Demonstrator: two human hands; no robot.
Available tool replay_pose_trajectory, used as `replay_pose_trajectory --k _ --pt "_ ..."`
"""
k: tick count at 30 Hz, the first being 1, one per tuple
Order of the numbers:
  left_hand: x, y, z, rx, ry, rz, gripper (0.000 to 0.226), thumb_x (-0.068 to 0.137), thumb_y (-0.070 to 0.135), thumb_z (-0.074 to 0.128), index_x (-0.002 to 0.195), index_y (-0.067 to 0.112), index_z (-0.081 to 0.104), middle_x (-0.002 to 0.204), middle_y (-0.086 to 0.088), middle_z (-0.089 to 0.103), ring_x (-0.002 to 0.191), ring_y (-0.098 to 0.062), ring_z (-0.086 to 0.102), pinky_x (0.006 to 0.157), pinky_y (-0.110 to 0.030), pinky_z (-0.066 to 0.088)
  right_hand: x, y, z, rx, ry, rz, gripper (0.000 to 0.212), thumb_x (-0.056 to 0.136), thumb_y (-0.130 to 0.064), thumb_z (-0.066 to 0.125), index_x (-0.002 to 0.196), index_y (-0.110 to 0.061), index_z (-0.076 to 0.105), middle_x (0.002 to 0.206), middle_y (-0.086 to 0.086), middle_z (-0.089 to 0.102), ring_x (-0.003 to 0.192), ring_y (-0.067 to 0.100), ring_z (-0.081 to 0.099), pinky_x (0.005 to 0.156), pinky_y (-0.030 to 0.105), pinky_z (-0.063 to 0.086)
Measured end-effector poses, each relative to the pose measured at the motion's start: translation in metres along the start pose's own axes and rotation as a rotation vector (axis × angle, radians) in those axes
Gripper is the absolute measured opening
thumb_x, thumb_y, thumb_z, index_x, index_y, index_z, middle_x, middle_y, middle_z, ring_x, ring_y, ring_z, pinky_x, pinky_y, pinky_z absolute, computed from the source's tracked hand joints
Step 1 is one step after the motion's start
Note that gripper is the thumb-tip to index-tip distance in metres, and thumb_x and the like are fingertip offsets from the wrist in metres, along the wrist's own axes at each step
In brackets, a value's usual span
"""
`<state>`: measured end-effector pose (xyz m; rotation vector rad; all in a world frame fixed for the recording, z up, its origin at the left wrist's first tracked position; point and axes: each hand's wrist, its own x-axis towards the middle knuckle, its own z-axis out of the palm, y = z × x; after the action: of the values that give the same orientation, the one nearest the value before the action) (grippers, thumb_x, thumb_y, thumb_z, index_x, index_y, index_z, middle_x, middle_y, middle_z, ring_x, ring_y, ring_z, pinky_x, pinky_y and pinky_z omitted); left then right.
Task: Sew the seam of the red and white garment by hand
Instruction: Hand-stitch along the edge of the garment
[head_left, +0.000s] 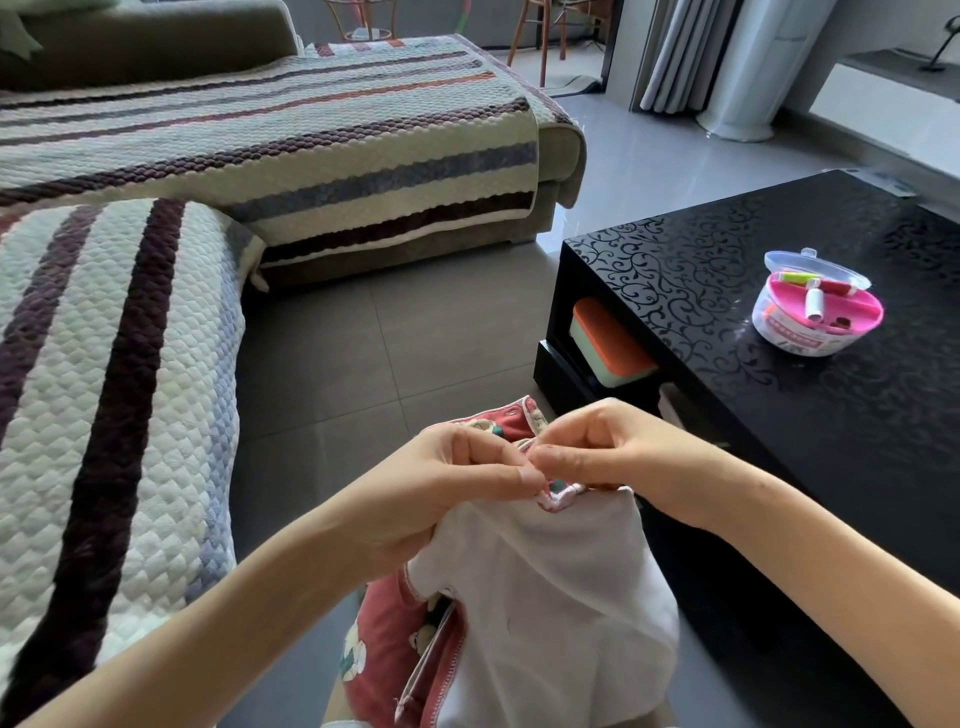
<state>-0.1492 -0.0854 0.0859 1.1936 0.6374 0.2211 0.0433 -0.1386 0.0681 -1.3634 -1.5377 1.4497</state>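
Pinching the seam (557, 498) of the red and white garment (545, 597) with left hand (457, 483) and right hand (608, 452), hiding the stitching spot behind curled fingers (488, 457).

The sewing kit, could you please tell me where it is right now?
In the head view, the sewing kit sits on the right, on the black coffee table, beyond the right hand.

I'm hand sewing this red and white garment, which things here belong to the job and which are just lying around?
Job: red and white garment, pinched at its seam edge by the left hand and right hand; sewing kit tub with thread spools.
Lying about: black table; orange-lidded box on its shelf; striped sofa cover.
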Motion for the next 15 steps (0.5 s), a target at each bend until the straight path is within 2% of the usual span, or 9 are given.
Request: replay_pose_trajectory --k 2,4,6,8,11,13,15 --pt "0.0 0.0 0.0 0.007 -0.002 0.003 0.008 0.074 0.013 0.069 0.069 0.009 0.074 0.069 -0.006 0.067 0.064 -0.012 0.062 0.061 -0.019 0.049 -0.001 -0.002 -0.001 0.049 0.012 -0.007 0.032 0.08 -0.039 0.069 0.07 -0.009 0.066 0.069 0.009 0.052 0.065 0.017 0.042 0.055 0.023 0.027" --pt "0.0 -0.001 -0.001 0.012 0.009 0.004 0.007 0.073 0.013 0.07 0.073 0.007 0.073 0.074 -0.009 0.067 0.068 -0.014 0.062 0.064 -0.02 0.05 -0.001 -0.003 -0.004 0.079 0.011 -0.026 0.019 0.081 -0.028 0.066 0.068 -0.014 0.064 0.063 -0.002 0.054 0.059 0.007 0.043 0.052 0.018 0.029" --pt "0.0 -0.002 -0.002 0.001 0.019 -0.007 0.008 0.072 0.013 0.07 0.074 0.006 0.073 0.074 -0.01 0.067 0.067 -0.014 0.062 0.064 -0.02 0.05 0.001 -0.007 -0.007 0.098 0.008 -0.053 0.017 0.082 -0.024 0.064 0.065 -0.019 0.064 0.056 -0.01 0.052 0.052 0.004 0.037 0.048 0.016 0.026" --pt "0.0 -0.002 -0.002 -0.008 0.015 -0.014 0.009 0.073 0.013 0.07 0.075 0.004 0.073 0.074 -0.009 0.068 0.066 -0.013 0.063 0.063 -0.02 0.05 0.004 -0.011 -0.011 0.09 0.033 -0.067 0.022 0.083 -0.024 0.063 0.061 -0.023 0.066 0.054 -0.011 0.048 0.049 0.004 0.034 0.048 0.015 0.024" --pt "-0.001 -0.001 -0.002 -0.024 -0.004 -0.018 0.008 0.074 0.011 0.069 0.073 0.005 0.072 0.072 -0.006 0.069 0.064 -0.012 0.064 0.061 -0.019 0.05 0.016 -0.008 -0.021 -0.055 0.208 -0.063 0.022 0.086 -0.026 0.069 0.065 -0.02 0.067 0.056 -0.002 0.046 0.052 0.007 0.035 0.051 0.019 0.024" --pt "-0.001 -0.002 -0.001 -0.014 -0.003 -0.019 0.008 0.074 0.013 0.069 0.072 0.006 0.073 0.073 -0.006 0.069 0.064 -0.012 0.064 0.062 -0.019 0.05 0.028 -0.001 -0.029 -0.192 0.349 -0.052 0.019 0.088 -0.02 0.067 0.071 -0.013 0.068 0.054 -0.008 0.049 0.051 0.002 0.039 0.053 0.016 0.03" --pt "-0.001 -0.002 -0.001 0.002 0.018 -0.016 0.01 0.074 0.016 0.07 0.073 0.007 0.073 0.075 -0.008 0.068 0.066 -0.013 0.063 0.063 -0.019 0.05 0.038 0.006 -0.034 -0.288 0.424 -0.039 0.019 0.09 -0.017 0.065 0.072 -0.01 0.067 0.044 -0.016 0.045 0.042 0.0 0.037 0.048 0.011 0.028"
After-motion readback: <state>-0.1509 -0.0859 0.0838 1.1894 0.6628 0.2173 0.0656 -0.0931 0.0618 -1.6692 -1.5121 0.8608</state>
